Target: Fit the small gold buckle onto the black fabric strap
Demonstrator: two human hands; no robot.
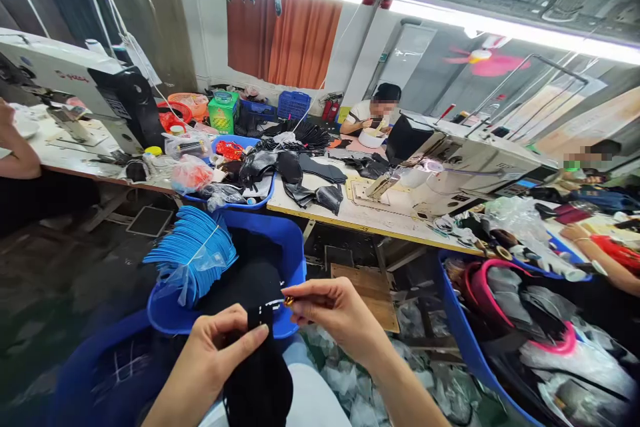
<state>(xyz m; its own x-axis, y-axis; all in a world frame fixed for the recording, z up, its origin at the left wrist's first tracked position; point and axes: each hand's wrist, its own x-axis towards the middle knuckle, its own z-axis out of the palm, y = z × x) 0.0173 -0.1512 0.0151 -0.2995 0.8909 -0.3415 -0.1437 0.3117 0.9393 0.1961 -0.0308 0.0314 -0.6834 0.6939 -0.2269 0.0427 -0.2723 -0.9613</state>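
My left hand [220, 347] pinches a black fabric piece [260, 380] between thumb and fingers, over my lap. White marks or stitches show along the upper edge of that piece. My right hand [335, 313] is closed on a small gold-coloured object [289, 301], held at the edge of the black piece. Its exact kind is too small to tell. Just beyond my hands is a blue bin [295, 247] with dark pieces inside. A bundle of blue sheet pieces [193, 247], tied and partly wrapped in clear plastic, rests at its left side.
A sewing machine [475, 167] stands on the worktable [350, 220] ahead, another [75, 80] at left. Black cut pieces [320, 177] lie on the table. At right, a blue bin [465, 340] holds pink-rimmed items and plastic. Other people [373, 117] sit nearby. Plastic scraps litter the floor.
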